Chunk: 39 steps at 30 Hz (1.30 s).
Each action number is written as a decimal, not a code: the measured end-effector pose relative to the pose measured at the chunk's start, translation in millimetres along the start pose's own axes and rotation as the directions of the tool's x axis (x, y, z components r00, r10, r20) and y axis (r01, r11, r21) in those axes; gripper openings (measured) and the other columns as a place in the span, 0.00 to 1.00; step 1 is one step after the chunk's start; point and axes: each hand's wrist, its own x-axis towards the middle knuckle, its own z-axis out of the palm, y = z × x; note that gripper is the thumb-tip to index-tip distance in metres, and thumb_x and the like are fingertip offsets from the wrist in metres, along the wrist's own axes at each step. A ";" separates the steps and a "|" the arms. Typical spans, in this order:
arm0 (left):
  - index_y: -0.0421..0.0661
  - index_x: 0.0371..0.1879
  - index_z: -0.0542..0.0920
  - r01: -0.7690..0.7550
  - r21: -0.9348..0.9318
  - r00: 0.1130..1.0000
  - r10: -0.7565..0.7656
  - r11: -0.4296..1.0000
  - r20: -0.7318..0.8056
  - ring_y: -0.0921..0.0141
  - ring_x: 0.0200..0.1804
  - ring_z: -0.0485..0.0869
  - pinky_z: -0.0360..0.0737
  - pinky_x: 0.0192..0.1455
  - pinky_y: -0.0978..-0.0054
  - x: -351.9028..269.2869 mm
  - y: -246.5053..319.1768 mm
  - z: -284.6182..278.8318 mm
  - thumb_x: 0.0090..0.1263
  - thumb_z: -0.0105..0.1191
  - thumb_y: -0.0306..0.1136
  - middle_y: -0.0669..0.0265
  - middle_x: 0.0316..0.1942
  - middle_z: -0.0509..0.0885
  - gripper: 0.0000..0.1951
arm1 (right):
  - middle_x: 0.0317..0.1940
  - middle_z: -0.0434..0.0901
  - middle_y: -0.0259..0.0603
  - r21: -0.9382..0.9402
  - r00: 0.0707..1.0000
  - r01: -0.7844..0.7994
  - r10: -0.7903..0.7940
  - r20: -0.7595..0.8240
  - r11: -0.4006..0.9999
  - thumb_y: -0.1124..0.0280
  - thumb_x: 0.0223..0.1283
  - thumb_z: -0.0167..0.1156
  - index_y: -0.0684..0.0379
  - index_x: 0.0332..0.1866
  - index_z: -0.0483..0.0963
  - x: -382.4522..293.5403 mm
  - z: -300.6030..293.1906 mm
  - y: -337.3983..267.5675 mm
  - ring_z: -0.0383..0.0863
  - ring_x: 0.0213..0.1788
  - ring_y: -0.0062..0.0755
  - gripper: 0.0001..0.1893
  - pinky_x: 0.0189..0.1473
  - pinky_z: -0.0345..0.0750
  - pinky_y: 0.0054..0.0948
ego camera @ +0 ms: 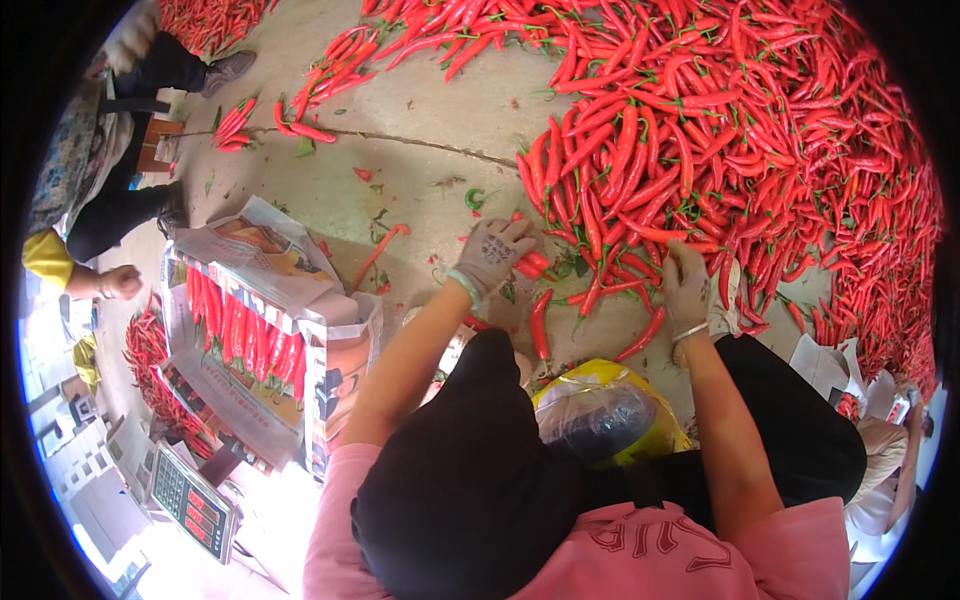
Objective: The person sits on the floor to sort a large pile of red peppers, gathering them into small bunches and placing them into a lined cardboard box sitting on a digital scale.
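My left hand (491, 255), in a pale glove marked with dark print, has its fingers curled over a few red chili peppers (532, 265) just above the concrete floor. At the near edge of a large heap of red chilies (630, 172), my right hand (686, 277) is also gloved. Its fingertips touch a chili (667, 234) lying across the heap's edge; the glove hides whether they grip it. Loose chilies (539, 324) lie between my hands and my knees. To the left, a newspaper-lined box (315, 330) holds a row of chilies (247, 337).
A yellow plastic bag (600, 375) lies between my legs. A digital scale (193, 504) stands at lower left, near another chili pile (146, 360). A person's hand (120, 282) and shoe (227, 69) show at left; another person (896, 480) is at far right.
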 end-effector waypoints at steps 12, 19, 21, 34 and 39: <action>0.46 0.64 0.56 0.557 -0.472 0.762 -0.646 0.684 -0.037 0.55 0.46 0.78 0.74 0.50 0.62 16.6 29.4 23.3 0.48 0.64 0.41 0.52 0.43 0.78 0.43 | 0.49 0.71 0.47 -0.251 0.944 0.328 -0.306 0.123 0.911 0.83 0.39 0.51 0.51 0.46 0.74 2.1 -8.7 -8.6 0.71 0.49 0.48 0.23 0.51 0.69 0.40; 0.42 0.53 0.69 0.235 -0.765 0.953 -0.013 -0.600 0.303 0.71 0.42 0.80 0.77 0.46 0.72 -15.1 64.3 -20.1 0.60 0.56 0.33 0.65 0.38 0.80 0.22 | 0.50 0.70 0.49 -0.023 0.883 0.438 -0.425 0.198 0.899 0.78 0.44 0.49 0.54 0.52 0.72 0.5 21.4 -78.2 0.70 0.52 0.46 0.24 0.55 0.67 0.37; 0.42 0.51 0.70 0.135 -0.561 0.966 -0.017 -0.817 0.258 0.69 0.43 0.79 0.77 0.48 0.69 -21.9 67.0 6.0 0.61 0.53 0.28 0.63 0.41 0.79 0.18 | 0.51 0.70 0.49 0.097 0.837 0.463 -0.471 0.280 0.881 0.75 0.47 0.49 0.57 0.55 0.69 6.0 57.6 -113.9 0.70 0.51 0.48 0.24 0.55 0.67 0.38; 0.43 0.59 0.63 -0.017 -0.665 0.973 -0.166 -0.746 0.161 0.65 0.45 0.77 0.75 0.53 0.61 -29.8 61.2 -5.1 0.58 0.54 0.25 0.62 0.41 0.76 0.27 | 0.27 0.78 0.47 0.085 0.968 -0.242 0.234 0.091 0.967 0.58 0.49 0.59 0.66 0.47 0.68 101.6 60.8 -19.7 0.76 0.29 0.43 0.25 0.35 0.71 0.37; 0.42 0.62 0.60 -0.090 -0.532 0.939 -0.250 -0.842 0.238 0.65 0.47 0.76 0.71 0.58 0.59 -56.0 59.3 -7.9 0.58 0.52 0.25 0.61 0.45 0.75 0.30 | 0.18 0.70 0.30 0.591 0.827 -0.553 0.474 0.303 0.588 0.67 0.52 0.59 0.60 0.36 0.72 99.9 33.5 -45.5 0.70 0.21 0.21 0.10 0.26 0.69 0.23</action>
